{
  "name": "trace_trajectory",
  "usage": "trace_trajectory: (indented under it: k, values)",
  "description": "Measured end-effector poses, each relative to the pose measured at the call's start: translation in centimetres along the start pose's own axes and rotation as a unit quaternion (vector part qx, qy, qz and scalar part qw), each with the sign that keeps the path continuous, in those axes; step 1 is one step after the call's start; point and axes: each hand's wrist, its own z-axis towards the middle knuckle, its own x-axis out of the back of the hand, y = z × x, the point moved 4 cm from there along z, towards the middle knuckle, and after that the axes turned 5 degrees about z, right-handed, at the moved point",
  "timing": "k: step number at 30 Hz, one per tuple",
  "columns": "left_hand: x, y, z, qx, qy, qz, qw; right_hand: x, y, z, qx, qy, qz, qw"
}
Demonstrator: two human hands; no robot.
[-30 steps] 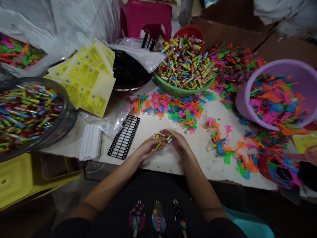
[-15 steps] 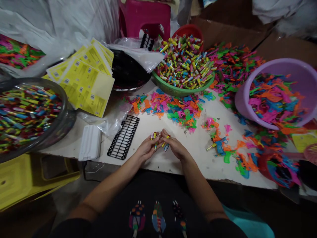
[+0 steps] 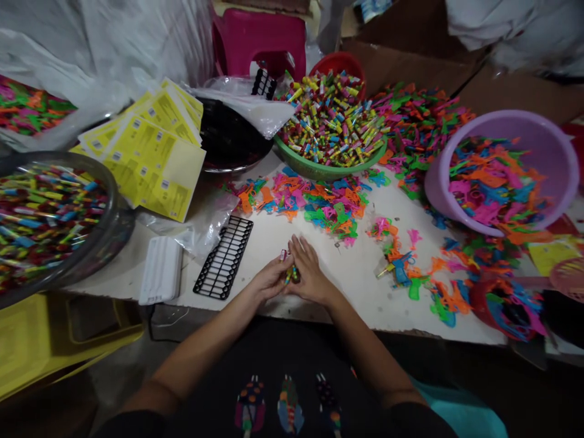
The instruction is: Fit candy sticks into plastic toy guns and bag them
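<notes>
My left hand [image 3: 270, 280] is closed around several small tubes [image 3: 291, 275] with bright yellow, red and green wrapping. Its thumb lies near a white-and-red tube end [image 3: 283, 254]. My right hand [image 3: 312, 277] is cupped against the left one, fingers together, pressing on the same bunch from the right. The palms hide part of the bunch. Just left of my hands a black plastic rack [image 3: 223, 258] with rows of slots lies flat on the white table [image 3: 347, 286].
A green basin [image 3: 328, 172] and a grey basin [image 3: 107, 225] hold many similar tubes. Small plastic toy guns [image 3: 337, 210] are strewn behind my hands and fill a purple tub [image 3: 433, 185]. Yellow printed cards [image 3: 159, 164], a white device [image 3: 159, 271] and a red bowl [image 3: 479, 304] stand around.
My hands have come together. The right hand, which held tubes apart from the left, now presses against it, its fingers covering more of the bunch. The view has shifted slightly.
</notes>
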Motion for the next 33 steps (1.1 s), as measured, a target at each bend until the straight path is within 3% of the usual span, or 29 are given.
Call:
trace_trajectory:
  k: [2, 4, 6, 7, 9, 11, 13, 15, 17, 19, 21, 23, 25, 27, 30, 32, 33]
  values:
    - [0.6, 0.4, -0.1, -0.004, 0.047, 0.008, 0.999, 0.8, 1.1, 0.2, 0.015, -0.007, -0.007, 1.0]
    - [1.2, 0.8, -0.3, -0.005, 0.095, 0.013, 0.995, 3.0, 3.5, 0.7, -0.046, 0.108, -0.039, 0.992]
    - [1.5, 1.0, -0.4, 0.0, 0.116, 0.026, 0.993, 5.3, 6.6, 1.1, -0.17, 0.243, -0.106, 0.949]
    - [1.5, 1.0, -0.4, 0.005, 0.115, 0.038, 0.993, 6.0, 8.0, 1.3, -0.225, 0.278, -0.137, 0.924]
    - [1.4, 1.0, -0.4, 0.007, 0.104, 0.068, 0.992, 6.6, 9.9, 1.8, -0.278, 0.28, -0.176, 0.902]
    - [1.5, 1.0, -0.5, 0.002, 0.093, 0.095, 0.991, 6.8, 10.4, 2.1, -0.268, 0.275, -0.179, 0.906]
    - [1.8, 1.1, -0.6, -0.011, 0.099, 0.107, 0.989, 7.0, 9.5, 1.7, -0.237, 0.308, -0.133, 0.912]
    - [2.2, 1.3, -0.7, -0.026, 0.113, 0.103, 0.988, 6.8, 8.1, 0.8, -0.219, 0.363, -0.022, 0.905]
    - [2.3, 1.3, -0.8, -0.036, 0.121, 0.095, 0.987, 5.9, 6.6, -0.1, -0.217, 0.404, 0.134, 0.878]
    - [1.8, 1.1, -0.8, -0.038, 0.111, 0.099, 0.988, 4.0, 5.3, -0.9, -0.231, 0.421, 0.293, 0.827]
    - [1.0, 0.8, -0.7, -0.043, 0.097, 0.115, 0.988, 1.8, 4.3, -1.3, -0.242, 0.399, 0.415, 0.781]
    - [0.4, 0.7, -0.6, -0.061, 0.104, 0.137, 0.983, 0.2, 3.5, -1.6, -0.251, 0.348, 0.48, 0.765]
    - [0.2, 0.9, -0.6, -0.092, 0.134, 0.169, 0.972, -0.2, 2.9, -1.9, -0.265, 0.276, 0.486, 0.786]
    - [0.3, 1.2, -0.6, -0.119, 0.155, 0.215, 0.957, 0.3, 2.5, -2.3, -0.281, 0.183, 0.45, 0.828]
    - [0.7, 1.3, -0.7, -0.14, 0.145, 0.269, 0.942, 1.5, 2.2, -2.7, -0.309, 0.034, 0.404, 0.86]
    - [0.9, 1.4, -0.8, -0.145, 0.135, 0.262, 0.945, 2.3, 2.5, -2.9, -0.328, 0.019, 0.411, 0.85]
    - [0.9, 1.3, -0.9, -0.139, 0.131, 0.244, 0.951, 2.6, 2.8, -2.9, -0.335, 0.058, 0.425, 0.839]
